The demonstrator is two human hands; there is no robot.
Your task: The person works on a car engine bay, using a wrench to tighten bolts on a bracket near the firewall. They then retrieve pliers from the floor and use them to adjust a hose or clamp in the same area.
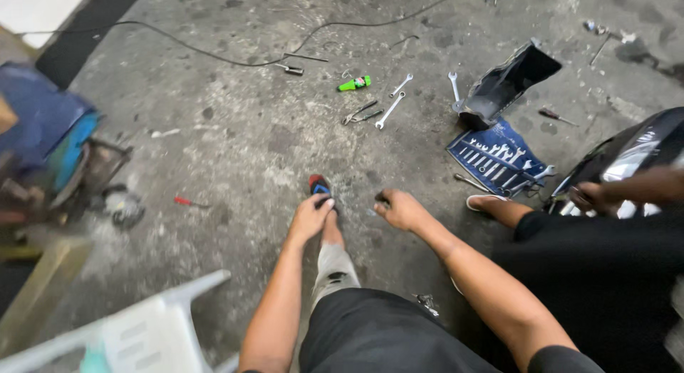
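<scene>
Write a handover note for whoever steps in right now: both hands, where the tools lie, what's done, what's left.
Left hand: resting on the person's own foot, by the sandal; holds nothing visible.
Right hand: fingers curled low over the concrete floor; whether it grips something small cannot be told.
Tools: loose wrenches, pliers and a green bottle ahead; blue wrench roll and black plastic panel to the right; red screwdriver to the left.
Another person's hand works at the scooter on the right.
Done: tools laid out, a panel off. Left: unclear from this view.

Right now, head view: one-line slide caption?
Seated person's left hand rests on a sandalled foot, right hand on concrete floor, wrenches scattered ahead.
</scene>
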